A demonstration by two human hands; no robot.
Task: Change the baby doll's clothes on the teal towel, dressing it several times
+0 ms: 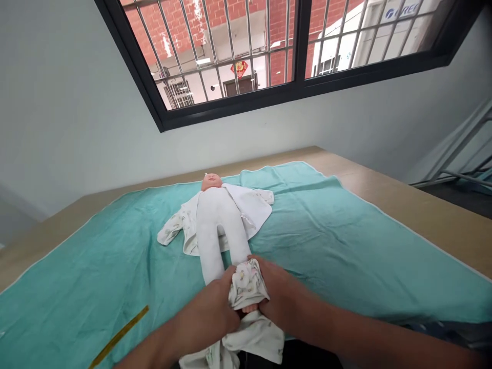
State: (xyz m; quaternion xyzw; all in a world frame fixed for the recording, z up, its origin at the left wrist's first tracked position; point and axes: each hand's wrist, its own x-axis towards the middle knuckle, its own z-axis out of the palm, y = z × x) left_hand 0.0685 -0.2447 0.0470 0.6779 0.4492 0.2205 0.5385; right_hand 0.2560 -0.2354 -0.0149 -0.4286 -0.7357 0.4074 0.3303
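A baby doll (211, 181) lies on its back, its head toward the wall and its soft white legs (209, 246) toward me. Printed white baby trousers (248, 282) are bunched around the foot end of the leg on the right, and a bit of the doll's foot (250, 308) shows below the cuff. My left hand (225, 302) is closed on the left edge of that cloth. On its other side, my right hand (274, 292) grips it too. The rest of the trousers hangs toward my lap. An open printed baby jacket (253, 207) is spread beneath the doll.
A teal sheet (326, 246) covers much of the wooden table (384, 205). A yellow-brown strip (119, 335) lies at the front left. Behind stand a wall and a barred window (230, 97); a metal frame (461, 148) is at the right.
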